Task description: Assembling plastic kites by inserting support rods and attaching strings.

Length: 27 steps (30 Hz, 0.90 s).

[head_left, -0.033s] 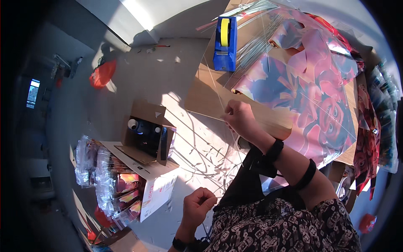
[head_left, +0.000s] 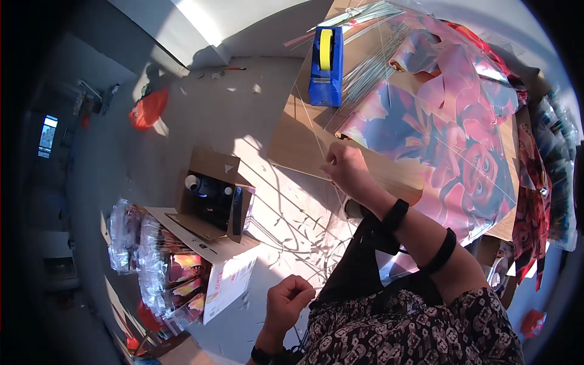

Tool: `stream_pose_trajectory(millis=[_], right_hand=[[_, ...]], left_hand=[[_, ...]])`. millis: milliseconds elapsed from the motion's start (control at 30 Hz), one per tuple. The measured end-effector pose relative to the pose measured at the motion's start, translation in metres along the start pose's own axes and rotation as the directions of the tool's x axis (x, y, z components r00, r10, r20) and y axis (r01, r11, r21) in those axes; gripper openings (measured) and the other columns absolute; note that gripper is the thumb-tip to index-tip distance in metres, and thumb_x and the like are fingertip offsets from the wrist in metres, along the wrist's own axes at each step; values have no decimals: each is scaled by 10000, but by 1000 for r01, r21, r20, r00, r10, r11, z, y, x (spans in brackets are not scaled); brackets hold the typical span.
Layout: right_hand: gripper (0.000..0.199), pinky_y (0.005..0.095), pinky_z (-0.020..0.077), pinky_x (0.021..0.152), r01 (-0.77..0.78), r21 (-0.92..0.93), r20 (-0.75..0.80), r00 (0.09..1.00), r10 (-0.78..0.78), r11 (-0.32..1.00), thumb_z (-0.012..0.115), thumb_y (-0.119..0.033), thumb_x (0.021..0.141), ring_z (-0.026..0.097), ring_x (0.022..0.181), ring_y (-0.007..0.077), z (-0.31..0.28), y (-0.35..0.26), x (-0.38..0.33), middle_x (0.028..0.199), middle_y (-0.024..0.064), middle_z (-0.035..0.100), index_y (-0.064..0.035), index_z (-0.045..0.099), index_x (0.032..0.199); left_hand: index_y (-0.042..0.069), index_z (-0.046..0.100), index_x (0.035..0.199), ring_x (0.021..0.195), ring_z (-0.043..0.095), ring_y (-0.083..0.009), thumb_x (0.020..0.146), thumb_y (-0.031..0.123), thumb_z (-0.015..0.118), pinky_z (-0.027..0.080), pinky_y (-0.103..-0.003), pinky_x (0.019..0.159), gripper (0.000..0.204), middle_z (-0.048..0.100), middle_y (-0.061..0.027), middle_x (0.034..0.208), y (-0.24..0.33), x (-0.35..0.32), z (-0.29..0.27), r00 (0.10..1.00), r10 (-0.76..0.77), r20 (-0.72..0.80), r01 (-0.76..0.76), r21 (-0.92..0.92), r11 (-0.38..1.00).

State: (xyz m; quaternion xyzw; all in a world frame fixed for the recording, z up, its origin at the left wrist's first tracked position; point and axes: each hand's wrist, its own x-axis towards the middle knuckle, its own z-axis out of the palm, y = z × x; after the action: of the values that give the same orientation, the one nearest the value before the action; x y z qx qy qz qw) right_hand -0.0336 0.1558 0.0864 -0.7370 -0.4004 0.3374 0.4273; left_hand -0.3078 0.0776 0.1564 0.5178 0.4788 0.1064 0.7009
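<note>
My right hand point(head_left: 348, 165) is closed in a pinch just off the near left edge of the wooden table point(head_left: 298, 149). A thin pale strand point(head_left: 314, 129) runs past its fingertips and seems to be gripped there. My left hand point(head_left: 288, 304) hangs low beside my lap, fingers curled and thumb pressed against them; whatever it may hold is hidden. Across the table lies a colourful printed plastic sheet point(head_left: 420, 137) with a cartoon face. Next to it are a bundle of thin pale rods point(head_left: 369, 76) and a blue tape dispenser point(head_left: 326, 91) with a yellow roll.
An opened cardboard box point(head_left: 207, 159) with bottles inside stands at left on a larger white carton point(head_left: 230, 286). Plastic-wrapped packets point(head_left: 152, 261) lie beside it. Thin scraps litter the floor point(head_left: 298, 234). A red bag point(head_left: 149, 109) sits farther off; printed sheets point(head_left: 530, 201) hang at the table's right.
My right hand has risen very slightly toward the table, still pinched. Otherwise the view has only shifted a little.
</note>
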Motion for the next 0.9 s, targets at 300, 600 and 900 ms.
stream_pose_trajectory(millis=[300, 600, 900], right_hand=[[140, 469, 515, 707, 71, -511, -14, 996, -91, 856, 594, -154, 792, 645, 805, 391, 0, 11, 45, 804, 211, 652, -50, 632, 877], [162, 248, 503, 578, -219, 886, 16, 896, 444, 409, 602, -170, 925, 650, 696, 167, -24, -36, 85, 826, 125, 664, -21, 567, 978], [76, 293, 484, 627, -89, 816, -174, 904, 391, 570, 656, -78, 827, 615, 743, 157, -14, -42, 95, 817, 80, 646, -23, 622, 865]], left_hand=[[-19, 611, 802, 643, 526, -78, 819, -20, 631, 421, -214, 589, 27, 598, -34, 716, -18, 11, -5, 998, -37, 49, 40, -70, 997], [-16, 635, 848, 674, 542, -57, 835, 13, 668, 445, -201, 621, 46, 613, -4, 730, -38, 14, -12, 996, -26, 89, 36, -111, 993], [-5, 622, 817, 608, 524, -53, 834, 26, 670, 425, -202, 561, 60, 603, -2, 682, -60, 18, -24, 997, -67, 50, 69, -36, 997]])
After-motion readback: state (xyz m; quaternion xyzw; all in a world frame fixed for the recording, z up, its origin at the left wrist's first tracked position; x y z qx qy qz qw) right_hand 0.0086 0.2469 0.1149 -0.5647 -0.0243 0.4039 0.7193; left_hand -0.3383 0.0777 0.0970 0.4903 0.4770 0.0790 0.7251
